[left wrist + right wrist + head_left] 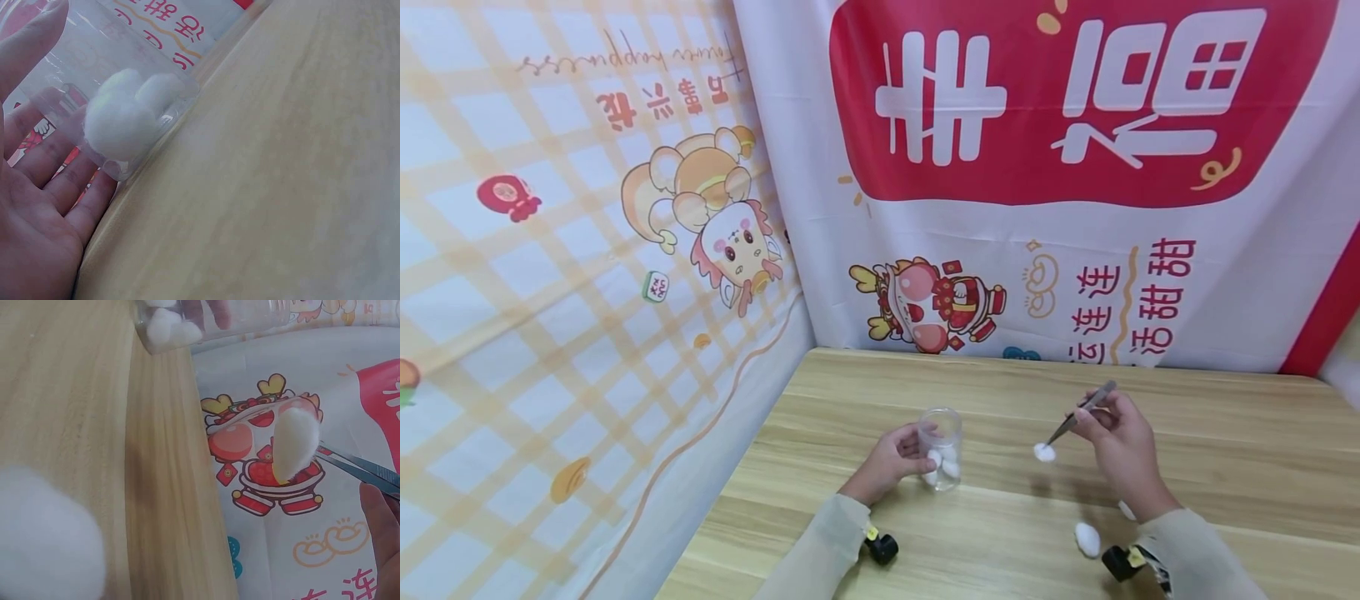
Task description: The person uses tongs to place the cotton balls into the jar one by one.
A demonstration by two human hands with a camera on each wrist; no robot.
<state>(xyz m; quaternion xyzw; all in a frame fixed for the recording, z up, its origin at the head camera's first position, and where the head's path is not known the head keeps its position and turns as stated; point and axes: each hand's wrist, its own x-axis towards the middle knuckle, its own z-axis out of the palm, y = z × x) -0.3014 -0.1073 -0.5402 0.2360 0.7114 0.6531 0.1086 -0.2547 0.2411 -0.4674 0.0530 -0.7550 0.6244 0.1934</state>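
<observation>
My left hand (895, 460) holds a clear plastic jar (942, 433) upright on the table, thumb in front and fingers behind it. White cotton balls (122, 115) lie in the bottom of the jar, also visible in the right wrist view. To the right, my right hand (1123, 446) pinches metal tweezers (1078, 414). Their tips grip one cotton ball (296, 444), lifted above the table, with its shadow below it. In the right wrist view only a finger and part of the tweezers show.
The wooden table (1000, 533) carries a loose cotton ball (1086, 539) near my right wrist, and another (1126, 510) partly hidden by that hand. A printed cloth (820, 250) hangs behind the table, and a checked one (572, 333) stands along the left.
</observation>
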